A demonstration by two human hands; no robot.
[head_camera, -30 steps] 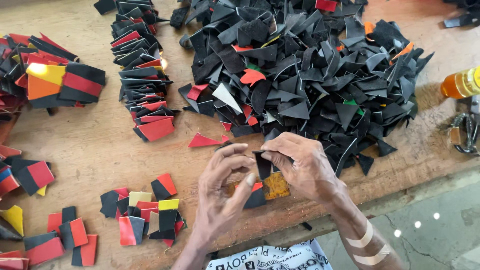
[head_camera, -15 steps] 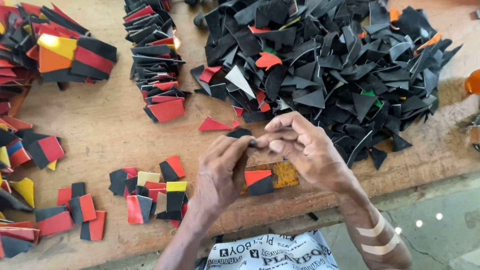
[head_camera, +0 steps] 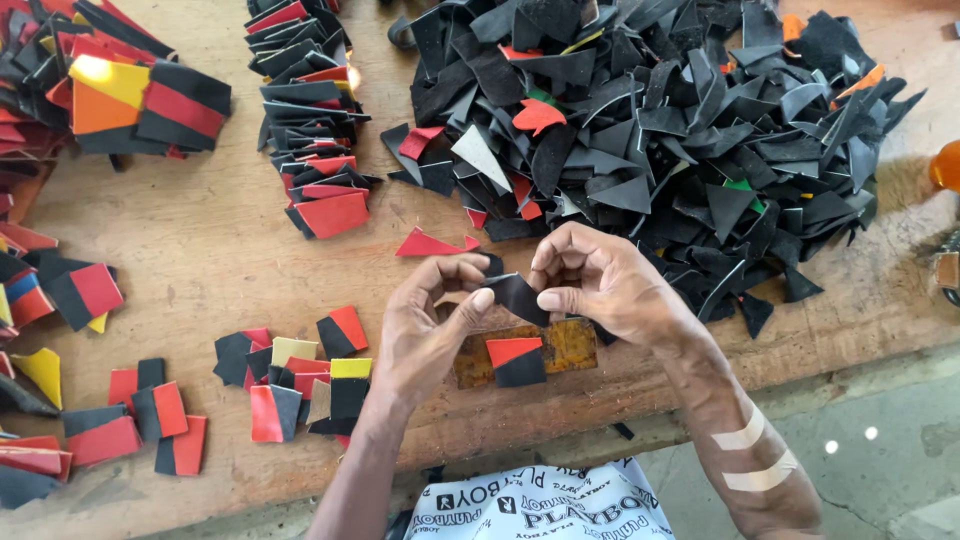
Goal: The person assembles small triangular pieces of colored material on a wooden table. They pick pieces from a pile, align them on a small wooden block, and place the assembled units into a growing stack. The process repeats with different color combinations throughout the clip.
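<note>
both hands raised over table, left hand (head_camera: 425,325) and right hand (head_camera: 600,285) pinching one black scrap (head_camera: 517,296) between thumbs and fingertips.

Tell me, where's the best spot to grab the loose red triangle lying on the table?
Probably the red triangle by its wide left end, coming from the left: that side faces bare wooden table, while its thin right tip points at the black scrap pile and sits just above both hands.

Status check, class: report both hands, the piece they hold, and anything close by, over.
Left hand and right hand pinch one black leather piece together. Red-and-black joined piece lies on the brown plate below. Black scrap heap just behind.
</note>
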